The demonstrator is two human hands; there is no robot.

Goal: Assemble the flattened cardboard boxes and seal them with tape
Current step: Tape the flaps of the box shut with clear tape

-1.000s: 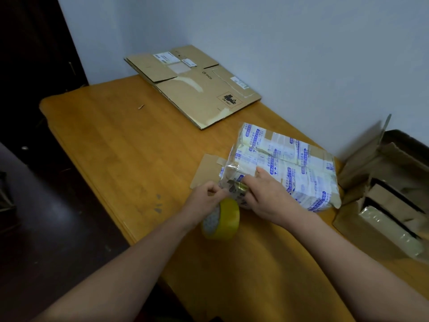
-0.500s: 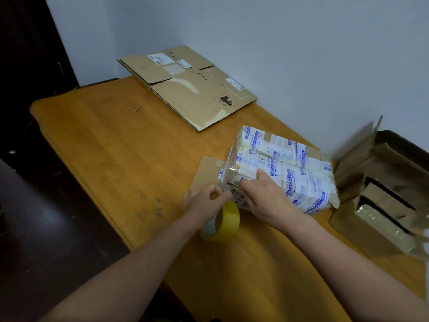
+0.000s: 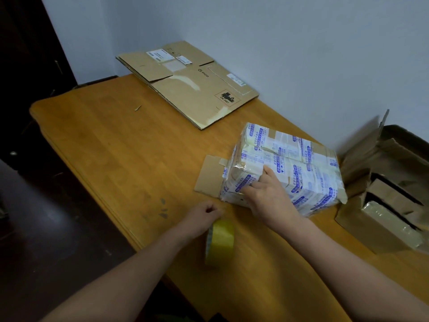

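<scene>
A cardboard box (image 3: 297, 163) covered in white tape with blue print lies on the wooden table (image 3: 111, 145); one brown flap (image 3: 207, 176) sticks out at its left end. My right hand (image 3: 267, 196) presses on the box's near left corner, fingers spread over the taped end. My left hand (image 3: 202, 217) is curled, with a yellowish roll of tape (image 3: 220, 240) hanging from it just below, near the table's front edge and left of the box. A flattened cardboard box (image 3: 188, 87) lies at the far end of the table against the wall.
At the right, open brown cardboard boxes (image 3: 390, 194) stand against the wall, one holding taped packages. A small scrap (image 3: 138, 108) lies on the far left of the table. The table's edge runs diagonally at the left, with dark floor below.
My left hand with the tape roll has pulled back from the box's end toward the table's front edge. My right hand stays on the box's taped end.
</scene>
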